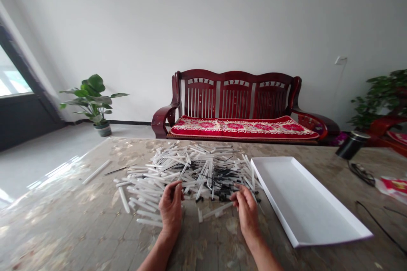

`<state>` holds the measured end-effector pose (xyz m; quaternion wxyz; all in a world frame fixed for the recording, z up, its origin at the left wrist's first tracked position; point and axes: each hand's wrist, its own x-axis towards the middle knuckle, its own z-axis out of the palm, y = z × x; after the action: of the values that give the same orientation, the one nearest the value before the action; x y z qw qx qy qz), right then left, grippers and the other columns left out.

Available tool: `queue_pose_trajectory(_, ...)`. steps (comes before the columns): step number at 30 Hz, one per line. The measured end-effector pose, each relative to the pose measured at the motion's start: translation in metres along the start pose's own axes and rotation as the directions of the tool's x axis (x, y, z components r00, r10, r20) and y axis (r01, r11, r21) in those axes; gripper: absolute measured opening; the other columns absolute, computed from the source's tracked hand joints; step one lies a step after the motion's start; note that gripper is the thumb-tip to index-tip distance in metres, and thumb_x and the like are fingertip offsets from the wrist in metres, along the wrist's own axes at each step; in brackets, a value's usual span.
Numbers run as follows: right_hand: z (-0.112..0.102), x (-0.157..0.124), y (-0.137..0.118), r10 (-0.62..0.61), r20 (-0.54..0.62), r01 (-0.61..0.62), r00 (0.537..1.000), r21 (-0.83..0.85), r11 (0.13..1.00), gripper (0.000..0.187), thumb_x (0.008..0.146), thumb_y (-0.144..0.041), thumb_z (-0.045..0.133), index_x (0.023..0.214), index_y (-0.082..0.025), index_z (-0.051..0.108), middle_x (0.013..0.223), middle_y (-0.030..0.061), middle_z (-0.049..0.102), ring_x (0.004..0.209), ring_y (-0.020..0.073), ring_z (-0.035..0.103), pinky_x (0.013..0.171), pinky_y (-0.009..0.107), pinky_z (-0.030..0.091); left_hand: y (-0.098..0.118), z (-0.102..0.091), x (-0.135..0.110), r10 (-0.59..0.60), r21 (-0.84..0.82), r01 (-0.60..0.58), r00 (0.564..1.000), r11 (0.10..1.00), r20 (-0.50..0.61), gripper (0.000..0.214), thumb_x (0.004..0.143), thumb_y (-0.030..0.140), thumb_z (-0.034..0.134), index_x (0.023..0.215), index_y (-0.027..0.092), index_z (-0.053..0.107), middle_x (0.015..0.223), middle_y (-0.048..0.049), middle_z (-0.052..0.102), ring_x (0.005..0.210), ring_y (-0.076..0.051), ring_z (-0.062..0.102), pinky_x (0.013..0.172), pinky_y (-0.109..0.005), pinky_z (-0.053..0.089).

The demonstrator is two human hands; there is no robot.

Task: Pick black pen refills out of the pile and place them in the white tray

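A wide heap of slim white plastic tubes (144,190), resembling pen barrels, lies on the table, with thin black pieces (227,175) mixed in on its right side. My left hand (171,207) is at the heap's near edge, thumb and fingers curled together. One white tube rises just beyond its fingertips; I cannot tell whether it is gripped. Over the dark pieces, my right hand (246,207) has its fingers bent toward the thumb, and anything between them is too small to make out. A few white pieces (219,210) lie between the hands.
A shallow white tray (321,207) stands right of the heap. Farther right are a black cylinder (352,145), dark cables (361,173) and a red-and-white packet (392,187). A loose white tube (96,172) lies at left. Behind the patterned table (111,237) is a wooden bench (235,97).
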<state>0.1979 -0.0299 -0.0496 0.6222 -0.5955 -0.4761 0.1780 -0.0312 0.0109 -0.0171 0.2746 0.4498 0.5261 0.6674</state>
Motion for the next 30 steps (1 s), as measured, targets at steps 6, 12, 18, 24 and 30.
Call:
queue_pose_trajectory(6, 0.001, 0.000, -0.003, 0.142, 0.091, -0.153, 0.986, 0.125, 0.980, 0.027, 0.089, -0.041, 0.051, 0.102, -0.023, 0.067, 0.078, 0.0049, 0.074, 0.059, 0.0199, 0.063, 0.057, 0.032, 0.054, -0.017, -0.007, 0.017, 0.034, 0.083, -0.023, 0.990, 0.996, -0.136, 0.034, 0.083, 0.049, 0.061, 0.098, 0.019, 0.068, 0.084, -0.0030, 0.070, 0.077, -0.018, 0.066, 0.075, -0.031, 0.053)
queue_pose_trajectory(12, 0.010, -0.009, -0.007, -0.059, 0.339, 0.054, 0.939, 0.023, 0.998, 0.035, 0.085, -0.027, 0.056, 0.118, -0.024, 0.069, 0.108, 0.0066, 0.075, 0.085, 0.0197, 0.071, 0.070, 0.028, 0.057, -0.022, -0.006, 0.012, 0.330, 0.369, -0.335, 0.941, 0.867, 0.080, 0.026, 0.091, 0.034, 0.053, 0.106, 0.022, 0.071, 0.119, -0.0101, 0.067, 0.114, -0.027, 0.060, 0.100, -0.046, 0.048)
queue_pose_trajectory(18, 0.010, -0.010, -0.001, -0.175, 0.318, 0.187, 0.932, -0.008, 0.982, 0.035, 0.086, -0.023, 0.055, 0.117, -0.025, 0.070, 0.124, 0.0079, 0.069, 0.113, 0.0232, 0.064, 0.085, 0.032, 0.057, 0.007, -0.001, -0.015, 0.427, 0.394, -0.706, 0.685, 0.589, 0.590, 0.026, 0.093, 0.027, 0.055, 0.114, 0.030, 0.069, 0.125, -0.0062, 0.068, 0.126, -0.026, 0.055, 0.108, -0.049, 0.042)
queue_pose_trajectory(24, 0.003, -0.001, 0.018, 0.064, 0.102, -0.071, 0.993, 0.060, 0.996, 0.036, 0.087, -0.043, 0.056, 0.114, -0.022, 0.067, 0.112, 0.0104, 0.073, 0.102, 0.0248, 0.069, 0.084, 0.036, 0.057, 0.004, 0.017, -0.049, 0.198, 0.328, -0.858, 0.428, 0.395, 0.882, 0.084, 0.068, 0.046, 0.081, 0.144, 0.036, 0.046, 0.157, -0.0107, 0.039, 0.146, -0.039, 0.030, 0.114, -0.065, 0.028)
queue_pose_trajectory(30, 0.002, 0.001, 0.020, 0.126, -0.051, -0.119, 0.991, 0.122, 0.985, 0.042, 0.084, -0.050, 0.058, 0.113, -0.020, 0.066, 0.108, 0.0109, 0.073, 0.105, 0.0271, 0.067, 0.090, 0.040, 0.054, -0.013, 0.027, -0.030, 0.150, 0.548, -0.800, 0.589, 0.245, 0.794, 0.066, 0.086, 0.016, 0.061, 0.147, 0.034, 0.043, 0.157, -0.0111, 0.040, 0.146, -0.035, 0.032, 0.115, -0.066, 0.025)
